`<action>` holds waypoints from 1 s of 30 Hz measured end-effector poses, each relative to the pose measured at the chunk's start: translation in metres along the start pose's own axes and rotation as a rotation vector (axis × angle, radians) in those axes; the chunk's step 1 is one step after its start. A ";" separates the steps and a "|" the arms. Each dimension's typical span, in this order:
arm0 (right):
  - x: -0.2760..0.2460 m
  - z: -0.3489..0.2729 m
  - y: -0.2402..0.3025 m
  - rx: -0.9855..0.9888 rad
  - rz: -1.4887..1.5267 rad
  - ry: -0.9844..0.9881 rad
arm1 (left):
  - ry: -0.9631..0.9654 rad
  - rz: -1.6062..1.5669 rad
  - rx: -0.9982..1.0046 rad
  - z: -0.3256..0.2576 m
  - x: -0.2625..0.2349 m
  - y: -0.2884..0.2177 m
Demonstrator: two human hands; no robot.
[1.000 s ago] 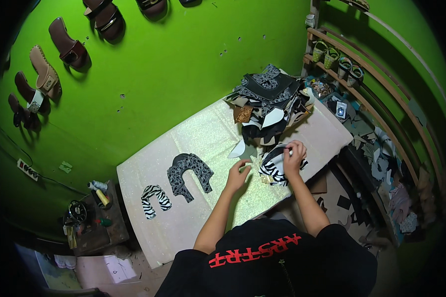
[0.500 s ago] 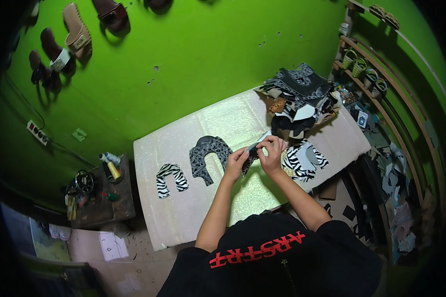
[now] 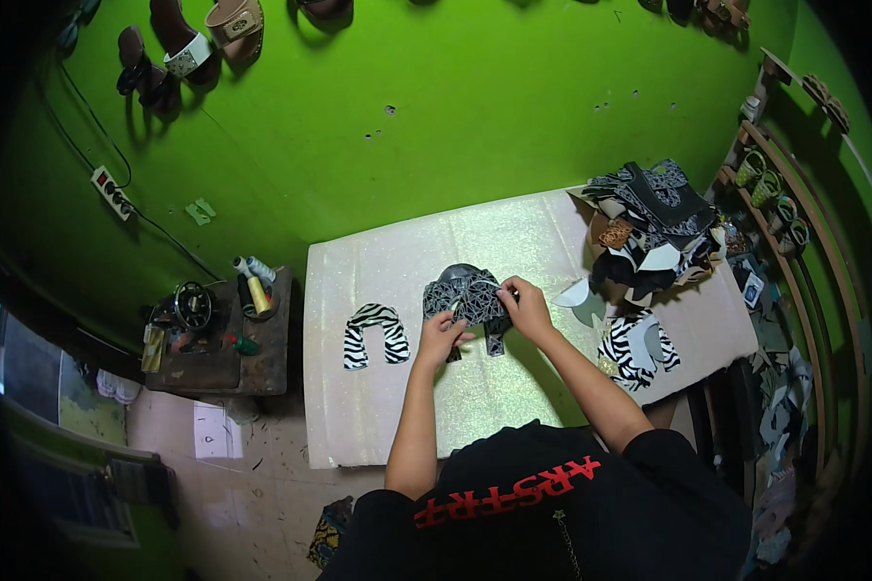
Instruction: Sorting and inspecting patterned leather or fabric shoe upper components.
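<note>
A black-and-grey patterned material piece [image 3: 470,293] is held between my two hands above the table, over the place of a dark arch-shaped cutout whose legs [image 3: 495,345] show below it. At its lower left edge, my left hand [image 3: 438,337] is closed on it with bent fingers. My right hand [image 3: 526,306] pinches its right edge. A zebra-striped arch cutout [image 3: 378,334] lies flat to the left of my left hand. On the right are a grey-and-white curved piece [image 3: 579,298] and several zebra-striped cutouts [image 3: 630,349].
The table [image 3: 334,426] has a pale, glittery cover. A heap of material scraps [image 3: 654,237] fills its far right corner. To the left, a sewing machine [image 3: 192,308] and thread cones [image 3: 259,293] stand on a small worktable. A shelf with small shoes [image 3: 765,186] borders the right side.
The view has shifted, so the table sits farther right. My hands have moved left to the dark patterned arch. The grey-and-white curved piece now lies right of my right hand.
</note>
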State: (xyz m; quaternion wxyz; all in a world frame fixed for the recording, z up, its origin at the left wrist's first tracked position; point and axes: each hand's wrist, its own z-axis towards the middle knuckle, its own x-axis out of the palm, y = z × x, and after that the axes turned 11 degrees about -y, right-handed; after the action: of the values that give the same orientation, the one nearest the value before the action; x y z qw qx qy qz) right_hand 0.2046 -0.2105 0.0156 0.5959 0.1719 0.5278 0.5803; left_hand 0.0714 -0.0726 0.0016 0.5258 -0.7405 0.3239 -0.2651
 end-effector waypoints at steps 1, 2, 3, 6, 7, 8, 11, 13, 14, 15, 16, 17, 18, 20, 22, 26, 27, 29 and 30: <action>0.005 0.003 0.002 -0.001 0.004 0.005 | -0.089 0.071 -0.010 0.005 -0.010 0.007; 0.010 0.006 0.004 0.076 0.007 0.064 | -0.125 0.056 -0.003 0.011 -0.019 0.013; 0.015 0.009 0.005 0.154 0.010 0.122 | -0.128 0.056 -0.003 0.017 -0.026 0.019; 0.038 0.013 -0.019 0.115 0.037 0.102 | -0.210 -0.069 0.053 0.034 -0.032 0.028; 0.044 0.015 -0.025 0.075 0.015 0.095 | -0.210 -0.068 0.052 0.040 -0.033 0.030; 0.049 0.018 -0.030 0.071 0.014 0.095 | -0.242 -0.068 0.054 0.046 -0.035 0.033; 0.062 0.031 -0.038 0.157 0.015 0.126 | -0.290 -0.077 0.064 0.063 -0.039 0.041; 0.071 0.038 -0.044 0.141 -0.009 0.129 | -0.322 0.063 0.157 0.074 -0.042 0.046; 0.076 0.041 -0.046 0.122 -0.034 0.131 | -0.375 0.058 0.187 0.079 -0.042 0.049; 0.080 0.044 -0.050 0.123 -0.035 0.131 | -0.374 0.058 0.186 0.083 -0.041 0.050; 0.083 0.044 -0.053 0.097 -0.081 0.111 | -0.424 0.154 0.204 0.086 -0.040 0.051; 0.087 0.044 -0.055 0.070 -0.127 0.091 | -0.474 0.250 0.222 0.089 -0.039 0.052; 0.090 0.044 -0.055 0.084 -0.130 0.101 | -0.477 0.248 0.223 0.092 -0.041 0.056; 0.097 0.042 -0.054 0.085 -0.166 0.114 | -0.522 0.316 0.238 0.095 -0.045 0.064; 0.100 0.039 -0.053 0.129 -0.214 0.113 | -0.555 0.365 0.234 0.094 -0.042 0.066; 0.100 0.039 -0.053 0.144 -0.240 0.112 | -0.587 0.447 0.237 0.095 -0.038 0.063; 0.099 0.039 -0.050 0.190 -0.275 0.090 | -0.588 0.446 0.237 0.095 -0.037 0.060; 0.095 0.038 -0.045 0.235 -0.312 0.067 | -0.626 0.478 0.174 0.093 -0.034 0.056; 0.092 0.039 -0.043 0.279 -0.343 0.078 | -0.635 0.485 0.157 0.095 -0.034 0.056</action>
State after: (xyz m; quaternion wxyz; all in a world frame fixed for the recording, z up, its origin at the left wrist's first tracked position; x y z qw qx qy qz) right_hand 0.2373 -0.1255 -0.0438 0.6354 0.1378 0.6473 0.3978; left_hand 0.1077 -0.0026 -0.0827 0.7020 -0.6453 0.2893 0.0842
